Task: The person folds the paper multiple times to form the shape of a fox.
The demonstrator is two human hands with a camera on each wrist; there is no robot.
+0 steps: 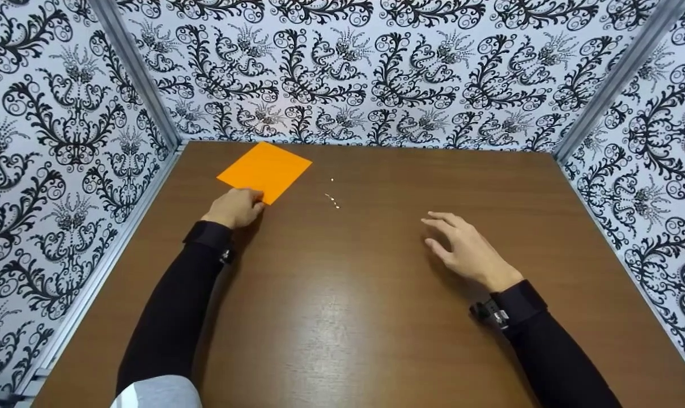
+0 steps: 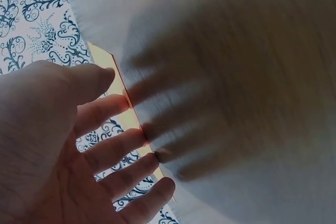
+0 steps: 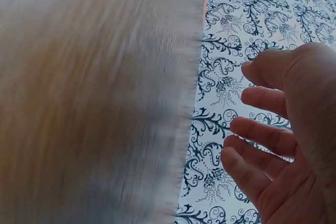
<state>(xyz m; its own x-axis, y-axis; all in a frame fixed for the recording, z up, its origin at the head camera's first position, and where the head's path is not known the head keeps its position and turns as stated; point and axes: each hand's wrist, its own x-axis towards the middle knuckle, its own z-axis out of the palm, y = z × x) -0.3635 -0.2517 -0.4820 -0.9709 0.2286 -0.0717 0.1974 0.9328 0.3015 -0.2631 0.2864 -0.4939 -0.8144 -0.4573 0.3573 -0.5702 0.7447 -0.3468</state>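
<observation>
A square sheet of orange paper [image 1: 268, 170] lies flat at the back left of the table. At its near edge is my left hand [image 1: 235, 207], fingertips right at the sheet. In the left wrist view the sheet [image 2: 98, 55] appears as a thin strip seen almost edge-on. There the left fingers [image 2: 116, 146] are extended and slightly spread, with the thumb apart from them. My right hand [image 1: 468, 249] is held out over the right part of the table, its fingers loosely bent and nothing between them. The right wrist view also has this hand [image 3: 273, 145] with relaxed fingers.
The brown wooden table [image 1: 348, 272] carries small white specks [image 1: 334, 200] right of the sheet. White walls [image 1: 353, 68] with black scrollwork enclose the back and both sides. Grey metal posts [image 1: 141, 71] stand in the back corners.
</observation>
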